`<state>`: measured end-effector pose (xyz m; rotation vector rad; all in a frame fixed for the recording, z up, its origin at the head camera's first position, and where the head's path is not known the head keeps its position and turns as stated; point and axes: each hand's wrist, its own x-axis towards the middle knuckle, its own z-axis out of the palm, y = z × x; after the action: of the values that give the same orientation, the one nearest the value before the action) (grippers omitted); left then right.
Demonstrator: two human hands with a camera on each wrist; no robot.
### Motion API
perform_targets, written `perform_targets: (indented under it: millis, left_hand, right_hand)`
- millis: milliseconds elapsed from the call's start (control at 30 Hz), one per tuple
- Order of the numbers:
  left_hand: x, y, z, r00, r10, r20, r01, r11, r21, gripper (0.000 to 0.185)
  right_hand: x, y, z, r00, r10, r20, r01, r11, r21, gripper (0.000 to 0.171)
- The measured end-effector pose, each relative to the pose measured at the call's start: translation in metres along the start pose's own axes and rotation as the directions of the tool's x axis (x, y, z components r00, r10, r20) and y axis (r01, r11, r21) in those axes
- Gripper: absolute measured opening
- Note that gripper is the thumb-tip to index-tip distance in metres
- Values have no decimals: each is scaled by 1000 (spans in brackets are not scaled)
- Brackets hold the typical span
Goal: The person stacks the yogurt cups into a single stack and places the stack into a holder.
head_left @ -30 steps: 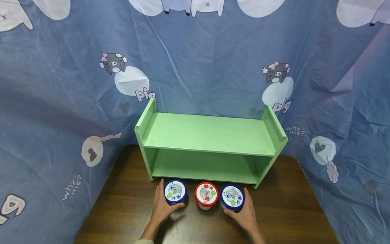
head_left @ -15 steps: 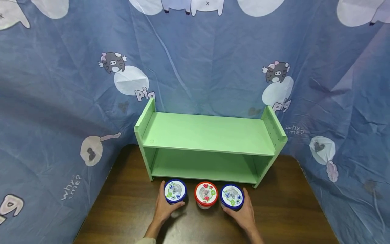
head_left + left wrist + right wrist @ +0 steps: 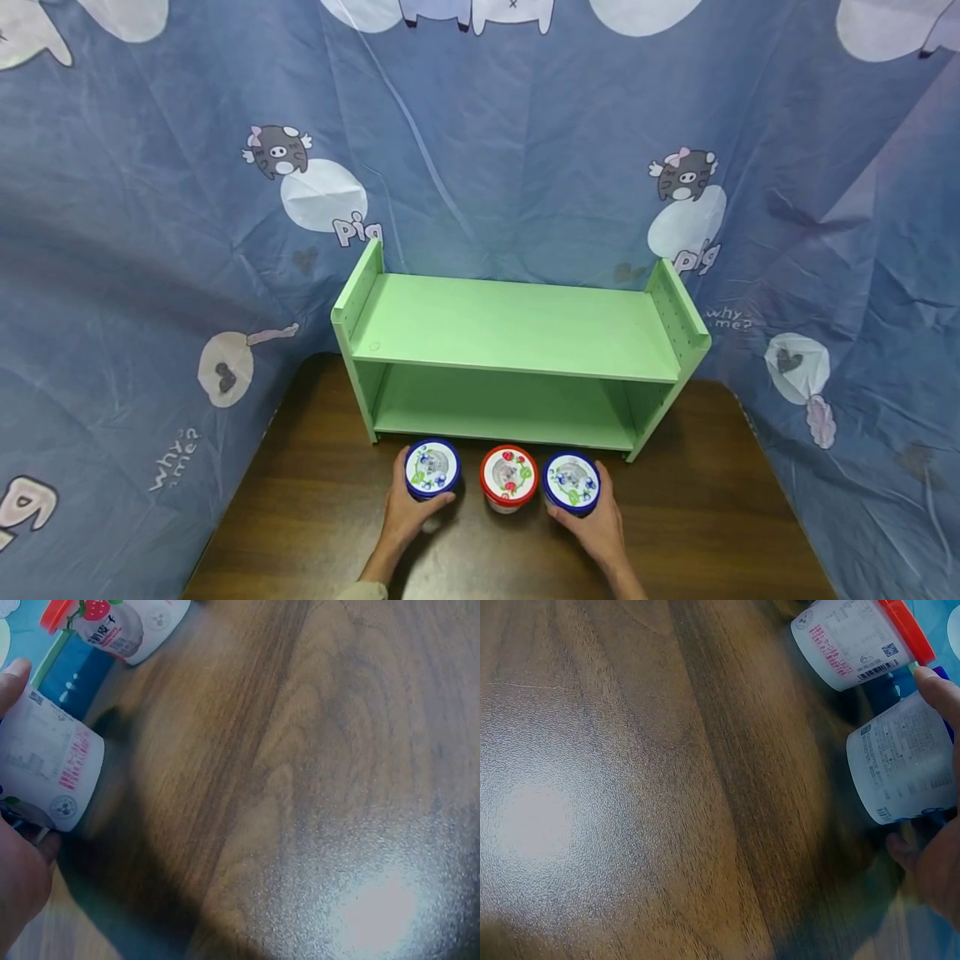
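Three yogurt cups with fruit-printed lids stand in a row at the front of the green shelf. My left hand (image 3: 405, 515) grips the left blue-lidded yogurt cup (image 3: 432, 468), thumb at the near side and fingers round the left. On the right, my right hand (image 3: 602, 523) holds the other blue-lidded yogurt cup (image 3: 572, 482) between thumb and fingers. Between them sits the red-lidded yogurt cup (image 3: 509, 477), untouched and closer to the right one. Both wrist views show the white side of a held cup (image 3: 49, 757); most fingers lie out of frame.
Behind the cups, a light green two-tier shelf (image 3: 517, 329) with raised side panels stands on the brown wooden table (image 3: 712, 517). Blue cloth (image 3: 495, 167) printed with pigs hangs around the back and sides.
Both hands keep their hold on the blue-lidded cups, which barely move. The left forearm has shifted slightly to the right.
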<state>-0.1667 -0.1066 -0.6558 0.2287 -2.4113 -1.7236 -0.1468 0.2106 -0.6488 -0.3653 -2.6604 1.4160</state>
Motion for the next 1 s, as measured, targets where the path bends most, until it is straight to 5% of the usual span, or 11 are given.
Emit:
perform_targets:
  millis: [1000]
  left_hand:
    - [0, -10, 6, 999, 28, -21, -29, 998, -59, 112]
  right_hand:
    - [-1, -8, -7, 998, 8, -55, -5, 999, 51, 113]
